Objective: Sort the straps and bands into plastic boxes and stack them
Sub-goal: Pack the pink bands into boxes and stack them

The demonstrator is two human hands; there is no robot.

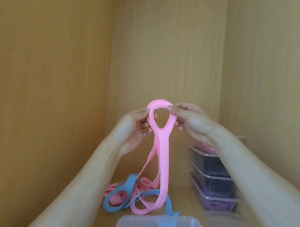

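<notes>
We pinch the long pink rubber strap's (161,147) loop at twelve o'clock, left hand (133,128) and right hand (189,121) both closed on it, probably untangling it above the open clear plastic box (189,224) at six.

Wooden shelf (182,197): strap pile (126,197), box stack (215,181), open box (159,224).

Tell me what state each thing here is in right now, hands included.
Left hand: raised, pinching the pink strap's loop.
Right hand: raised, pinching the same loop.
Pink strap: held up, its tail trailing into the pile.
Pile of pink and blue straps: tangled on the shelf.
Open box: a blue strap hangs in.
Stacked boxes: lidded, filled.
</notes>
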